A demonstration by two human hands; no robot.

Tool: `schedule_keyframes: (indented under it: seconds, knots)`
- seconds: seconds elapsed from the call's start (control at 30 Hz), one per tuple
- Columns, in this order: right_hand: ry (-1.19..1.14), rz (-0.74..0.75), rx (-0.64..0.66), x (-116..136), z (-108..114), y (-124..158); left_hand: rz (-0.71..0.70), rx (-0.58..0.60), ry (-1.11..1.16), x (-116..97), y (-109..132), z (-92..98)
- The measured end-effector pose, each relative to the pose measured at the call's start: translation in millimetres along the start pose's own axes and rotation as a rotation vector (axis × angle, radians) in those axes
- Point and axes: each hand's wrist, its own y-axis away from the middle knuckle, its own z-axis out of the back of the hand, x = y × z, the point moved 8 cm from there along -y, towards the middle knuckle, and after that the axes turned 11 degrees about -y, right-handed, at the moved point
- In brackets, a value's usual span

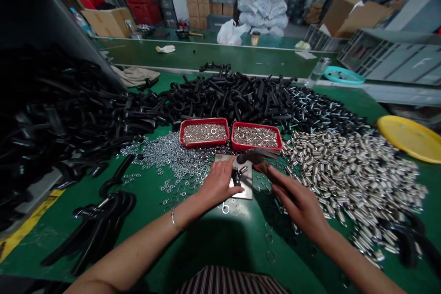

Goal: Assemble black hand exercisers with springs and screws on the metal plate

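Two red trays [204,145] stand beyond one plate [245,193]; right hand [299,198] clasps one hammer [251,156], left hand [218,179], half closed, holds one glossy black part [236,177].

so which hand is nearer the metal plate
Left. The left hand is over the metal plate's left side; the right hand is off its right edge, holding a hammer.

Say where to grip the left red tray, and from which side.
Probably by the left red tray's left-end rim, from the left. That rim is exposed above the small metal parts, while the right end sits close to the right red tray and black handles crowd behind. It's open-topped, so keep it level.
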Motion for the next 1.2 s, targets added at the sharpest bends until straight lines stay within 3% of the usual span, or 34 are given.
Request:
schedule_keyframes:
  seconds: [0.1,0.2,0.3,0.4,0.5,0.57,0.63,0.7,0.77,0.87,0.97,1.03,1.07,1.13,1.2]
  knots:
    - [0.141,0.009,0.088,-2,-12,-4,0.05,0.04,0.059,3,5,-9.5]
    - [0.12,-0.062,0.171,-28,-20,-7,0.066,0.078,0.086,5,4,-14.6]
    - [0.099,-0.082,0.088,-49,-15,-9,0.124,0.061,0.147,7,4,-10.8]
    - [0.183,-0.089,-0.125,-49,-8,-12,0.356,-0.055,0.318,9,13,1.0]
    - [-0.131,-0.169,-0.213,-39,-28,-17,0.449,-0.262,0.375,-4,21,18.9]
    - [-0.517,-0.317,-0.223,-39,-53,-21,0.371,-0.353,0.278,-21,23,28.6]
    - [-0.864,-0.478,-0.281,-45,-77,-22,0.236,-0.358,0.171,-36,23,31.2]
    - [-1.089,-0.573,-0.317,-54,-94,-24,0.066,-0.29,0.123,-43,21,29.3]
    - [-1.211,-0.605,-0.288,-61,-105,-27,-0.081,-0.202,0.127,-36,17,31.5]
    - [-1.287,-0.624,-0.296,-72,-110,-27,-0.115,-0.181,0.064,12,-10,57.8]
    - [-1.328,-0.645,-0.354,-75,-112,-25,0.067,-0.195,-0.234,96,-59,96.1]
    - [-1.402,-0.651,-0.356,-71,-116,-25,0.178,0.0,-0.521,152,-92,103.3]
    - [-1.448,-0.645,-0.342,-69,-119,-25,0.197,0.054,-0.556,173,-105,106.3]
    - [-1.512,-0.624,-0.295,-67,-124,-25,0.209,0.145,-0.585,204,-121,105.9]
    - [-1.506,-0.63,-0.284,-72,-126,-21,0.205,0.185,-0.571,219,-125,102.3]
